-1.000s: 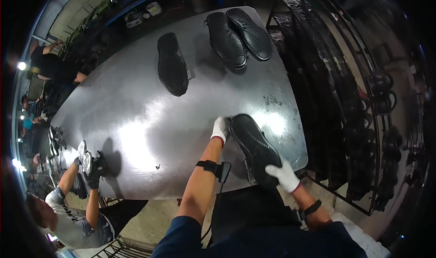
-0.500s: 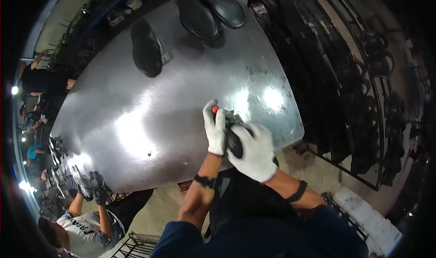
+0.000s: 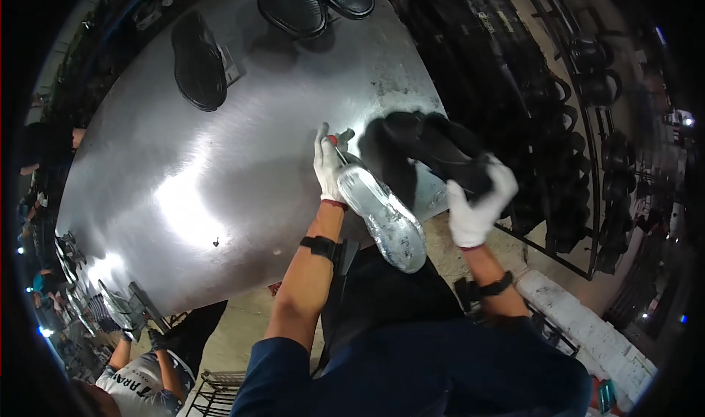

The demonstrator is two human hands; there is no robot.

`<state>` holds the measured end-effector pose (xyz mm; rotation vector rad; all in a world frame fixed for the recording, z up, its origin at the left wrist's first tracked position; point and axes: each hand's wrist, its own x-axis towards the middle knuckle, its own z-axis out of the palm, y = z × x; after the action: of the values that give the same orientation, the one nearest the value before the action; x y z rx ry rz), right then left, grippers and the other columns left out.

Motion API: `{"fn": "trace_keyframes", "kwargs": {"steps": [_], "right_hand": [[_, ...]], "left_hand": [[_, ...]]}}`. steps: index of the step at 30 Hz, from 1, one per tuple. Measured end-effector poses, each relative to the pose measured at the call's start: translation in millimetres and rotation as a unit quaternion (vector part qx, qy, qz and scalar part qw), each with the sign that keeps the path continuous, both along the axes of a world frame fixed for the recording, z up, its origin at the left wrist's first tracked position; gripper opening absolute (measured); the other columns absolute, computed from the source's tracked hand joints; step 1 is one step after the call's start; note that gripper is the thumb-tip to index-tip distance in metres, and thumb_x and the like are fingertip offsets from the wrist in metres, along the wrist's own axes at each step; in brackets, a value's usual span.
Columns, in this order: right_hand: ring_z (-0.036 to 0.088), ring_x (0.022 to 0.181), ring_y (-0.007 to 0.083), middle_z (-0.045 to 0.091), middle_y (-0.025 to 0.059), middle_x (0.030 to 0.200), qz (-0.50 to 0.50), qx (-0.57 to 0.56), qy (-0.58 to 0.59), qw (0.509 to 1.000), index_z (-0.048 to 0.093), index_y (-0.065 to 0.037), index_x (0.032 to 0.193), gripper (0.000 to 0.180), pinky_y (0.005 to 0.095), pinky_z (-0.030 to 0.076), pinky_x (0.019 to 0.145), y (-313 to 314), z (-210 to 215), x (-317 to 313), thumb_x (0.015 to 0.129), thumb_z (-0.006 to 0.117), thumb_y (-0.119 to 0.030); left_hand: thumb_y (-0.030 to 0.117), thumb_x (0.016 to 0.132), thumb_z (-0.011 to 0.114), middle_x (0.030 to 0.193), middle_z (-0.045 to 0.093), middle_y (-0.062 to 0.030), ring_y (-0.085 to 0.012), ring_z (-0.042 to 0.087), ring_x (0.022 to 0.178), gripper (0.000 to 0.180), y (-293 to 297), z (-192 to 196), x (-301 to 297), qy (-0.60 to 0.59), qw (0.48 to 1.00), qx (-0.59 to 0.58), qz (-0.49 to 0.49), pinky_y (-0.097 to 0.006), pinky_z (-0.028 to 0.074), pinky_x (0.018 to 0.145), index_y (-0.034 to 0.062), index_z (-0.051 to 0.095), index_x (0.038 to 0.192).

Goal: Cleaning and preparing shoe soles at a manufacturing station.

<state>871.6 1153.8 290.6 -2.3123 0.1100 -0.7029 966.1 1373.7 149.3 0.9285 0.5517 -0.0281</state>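
Both my hands wear white knit gloves with dark red cuffs. Near the table's front edge, my left hand (image 3: 327, 166) is closed on the handle end of a shiny metal shoe last (image 3: 385, 222), beside a small red knob (image 3: 333, 140). The foot-shaped part of the last slants down toward my body. Farther right, my right hand (image 3: 481, 202) grips one end of a black shoe (image 3: 433, 144), apart from the last. The shoe is raised over the table's right edge and partly blurred; my right fingers are partly hidden behind it.
A black shoe (image 3: 200, 63) lies sole up on the metal table (image 3: 257, 152), with two more shoes (image 3: 292, 7) at the far edge. Racks of dark items (image 3: 543, 86) stand along the right. At lower left a co-worker (image 3: 143, 376) handles metal lasts (image 3: 121, 307).
The black shoe has come off the last and moved right and up in my right hand. The metal last is now bare in my left hand. My view has shifted slightly.
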Motion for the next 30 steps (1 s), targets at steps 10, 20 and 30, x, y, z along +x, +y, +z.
{"fn": "trace_keyframes", "kwargs": {"steps": [10, 20, 30], "right_hand": [[0.069, 0.118, 0.0459, 0.068, 0.031, 0.126, 0.176, 0.128, 0.279, 0.935, 0.058, 0.001, 0.144, 0.047, 0.0448, 0.055, 0.1, 44.0, -35.3, -53.6, 0.103, 0.056, -0.024], [0.067, 0.116, 0.0428, 0.069, 0.0218, 0.127, 0.341, 0.014, 0.355, 0.87, 0.061, -0.008, 0.142, 0.05, 0.0478, 0.054, 0.099, 129.1, -55.3, 88.9, 0.107, 0.053, -0.042], [0.066, 0.107, 0.0392, 0.065, 0.0205, 0.116, 0.186, -0.056, 0.409, 0.892, 0.055, -0.01, 0.145, 0.064, 0.0484, 0.052, 0.094, 45.9, -140.1, 63.8, 0.089, 0.079, -0.029]], "left_hand": [[0.031, 0.109, 0.054, 0.148, 0.057, -0.0141, -0.0242, 0.056, 0.135, 0.054, -27.1, 33.3, -124.1, -0.03, 0.974, 0.211, -0.074, -0.038, 0.043, 0.116, 0.0001, 0.049, 0.153], [0.067, 0.097, 0.06, 0.144, 0.056, -0.0106, -0.0305, 0.051, 0.137, 0.068, 200.2, 85.8, -37.3, 0.053, 0.932, -0.063, 0.354, -0.059, 0.041, 0.116, 0.0216, 0.054, 0.147], [0.034, 0.104, 0.067, 0.158, 0.048, -0.0188, -0.0333, 0.058, 0.137, 0.085, 256.2, 56.0, 52.6, -0.047, 0.962, 0.201, 0.178, -0.051, 0.05, 0.112, 0.0039, 0.02, 0.168]]}}
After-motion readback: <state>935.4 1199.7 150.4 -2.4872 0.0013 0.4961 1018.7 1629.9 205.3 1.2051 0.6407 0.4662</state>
